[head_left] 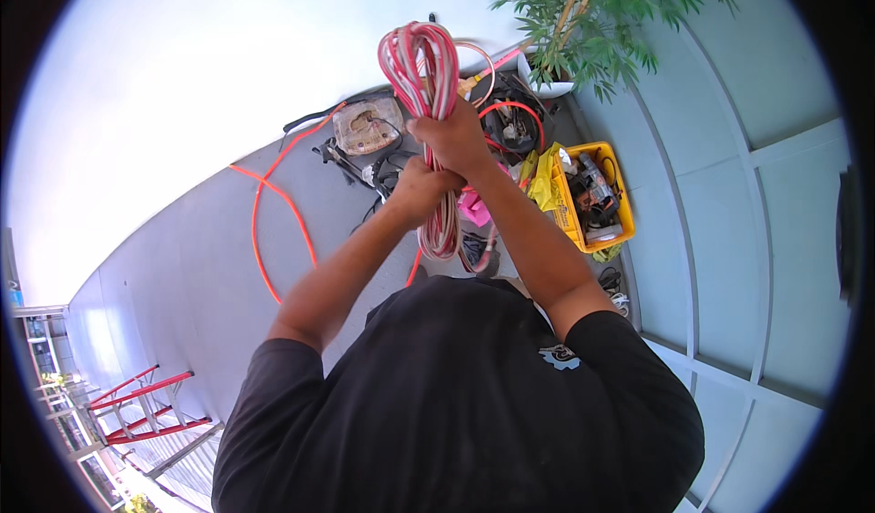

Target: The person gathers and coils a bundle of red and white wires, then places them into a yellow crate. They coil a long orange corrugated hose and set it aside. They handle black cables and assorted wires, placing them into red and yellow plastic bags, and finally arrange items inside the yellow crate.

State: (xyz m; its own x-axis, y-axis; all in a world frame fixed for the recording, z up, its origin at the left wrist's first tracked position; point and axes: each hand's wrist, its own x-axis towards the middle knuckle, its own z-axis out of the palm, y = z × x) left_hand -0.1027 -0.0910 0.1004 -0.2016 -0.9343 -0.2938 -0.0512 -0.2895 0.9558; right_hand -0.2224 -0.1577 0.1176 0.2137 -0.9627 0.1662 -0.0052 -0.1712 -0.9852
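Note:
A long bundle of red and white cord (419, 62) is held up in front of me, its loops spread at the top and gathered at the middle. My right hand (453, 139) is closed around the bundle just below the upper loops. Right below it, my left hand (420, 190) is closed at the bundle's middle, close against the right hand. The lower loops hang beneath my left hand, and a loose end trails at the bottom right of them. Fingers of both hands are partly hidden by the cord and the hands themselves.
An orange hose (299, 214) curls over the grey floor at left. Beyond my hands lie a dusty flat case (367, 126) and dark bags. To the right stands a yellow crate (624, 205) of power tools, near a potted plant (583, 21). A red ladder (150, 408) is far left.

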